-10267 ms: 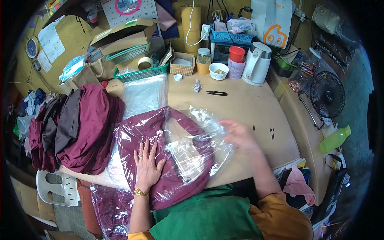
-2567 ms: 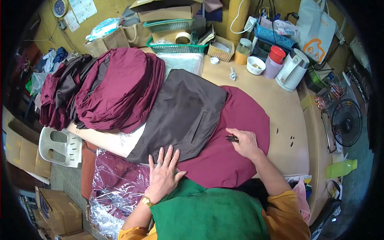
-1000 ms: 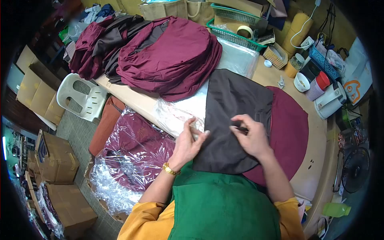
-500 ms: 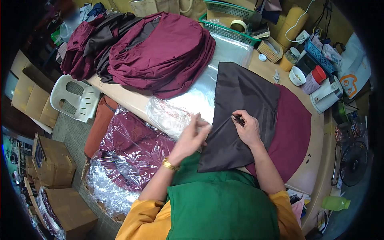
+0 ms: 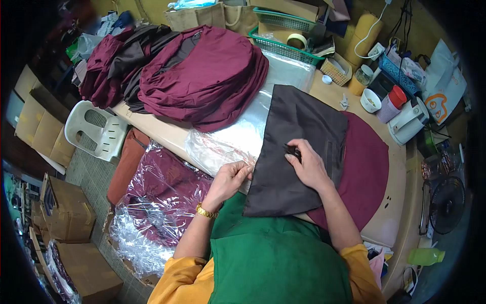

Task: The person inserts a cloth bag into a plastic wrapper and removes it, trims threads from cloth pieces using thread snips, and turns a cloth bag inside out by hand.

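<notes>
On the bench (image 5: 397, 175), the maroon pile (image 5: 207, 71) fills the left end; at the near edge right of it, where a bagged piece lay ten seconds ago, is an unbagged maroon garment (image 5: 367, 162), its dark panel (image 5: 304, 114) uppermost. The right hand (image 5: 310, 167) rests on that panel, fingers curled round black snips (image 5: 291, 150) that earlier lay loose towards the back edge. The left hand (image 5: 226, 181), fingers parted a moment ago, now pinches beside the panel's left border, on what I cannot tell; close work seems centred there.
</notes>
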A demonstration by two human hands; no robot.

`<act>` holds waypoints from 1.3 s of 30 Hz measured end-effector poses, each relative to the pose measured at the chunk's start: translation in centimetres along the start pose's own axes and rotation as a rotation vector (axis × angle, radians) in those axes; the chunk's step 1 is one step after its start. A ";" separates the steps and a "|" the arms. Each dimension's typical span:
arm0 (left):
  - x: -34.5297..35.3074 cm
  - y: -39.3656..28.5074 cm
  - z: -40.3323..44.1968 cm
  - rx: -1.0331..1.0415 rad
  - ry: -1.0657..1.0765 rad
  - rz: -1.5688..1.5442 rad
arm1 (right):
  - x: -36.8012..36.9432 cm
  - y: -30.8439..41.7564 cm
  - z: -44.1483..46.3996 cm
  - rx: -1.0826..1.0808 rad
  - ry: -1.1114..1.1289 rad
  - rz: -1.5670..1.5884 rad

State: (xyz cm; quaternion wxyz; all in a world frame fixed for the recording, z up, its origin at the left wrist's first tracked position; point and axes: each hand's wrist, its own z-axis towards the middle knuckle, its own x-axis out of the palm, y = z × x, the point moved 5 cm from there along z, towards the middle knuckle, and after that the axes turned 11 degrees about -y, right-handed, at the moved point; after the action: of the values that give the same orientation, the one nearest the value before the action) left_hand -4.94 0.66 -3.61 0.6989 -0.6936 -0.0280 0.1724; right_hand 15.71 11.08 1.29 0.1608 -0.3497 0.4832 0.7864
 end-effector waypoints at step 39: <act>0.6 -1.6 -4.7 0.035 -0.251 0.125 | 5.9 2.8 -0.2 -0.041 -0.155 0.018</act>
State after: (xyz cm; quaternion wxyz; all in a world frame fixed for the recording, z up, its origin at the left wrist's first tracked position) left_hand -2.77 -3.65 -2.35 0.6899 -0.6545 -0.0690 0.3015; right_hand 10.01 9.01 -1.08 0.1833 -0.2866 0.4565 0.8222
